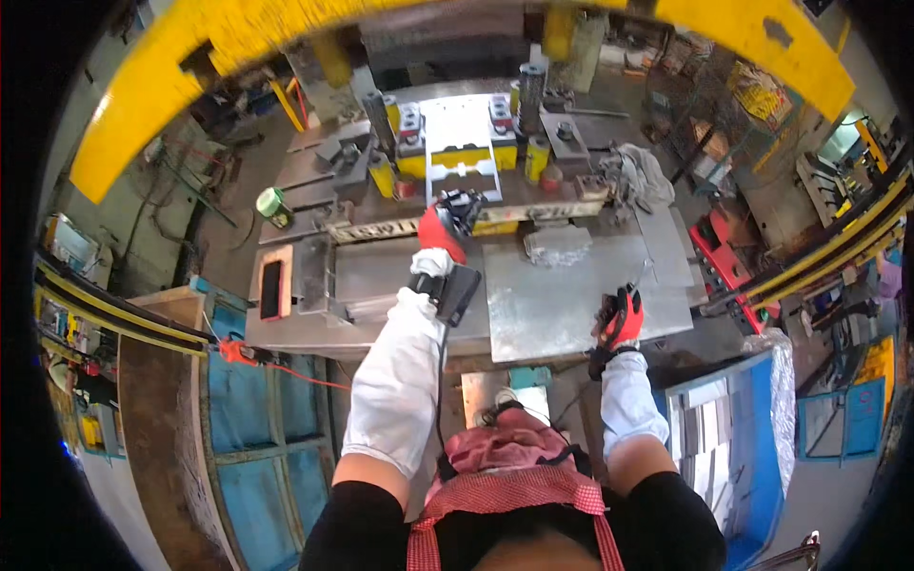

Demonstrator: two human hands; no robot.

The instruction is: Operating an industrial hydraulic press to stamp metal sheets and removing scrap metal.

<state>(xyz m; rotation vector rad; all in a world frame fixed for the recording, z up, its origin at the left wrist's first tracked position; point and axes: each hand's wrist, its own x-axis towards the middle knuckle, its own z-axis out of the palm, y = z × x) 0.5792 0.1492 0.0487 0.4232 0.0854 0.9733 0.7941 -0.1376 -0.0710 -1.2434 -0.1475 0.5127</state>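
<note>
While the left hand (446, 228), gloved in red and black, is reaching to the near end of a metal sheet (459, 128), this single sheet is lying between two dark upright posts (531, 100), shining white with glare and showing cut-outs toward its near end. Whether the left fingers are pinching it, I cannot tell. Matching in glove, the right hand (623, 318) is curling its fingers above or on one flat grey plate (543, 309); whether they are pinching anything is staying unclear. One crumpled clear plastic bundle (557, 246) is lying on that plate. At lower right, a blue bin (752, 476) is holding several pale flat pieces (703, 428); at left, one green cup (273, 204) is standing, its contents too small to tell.
</note>
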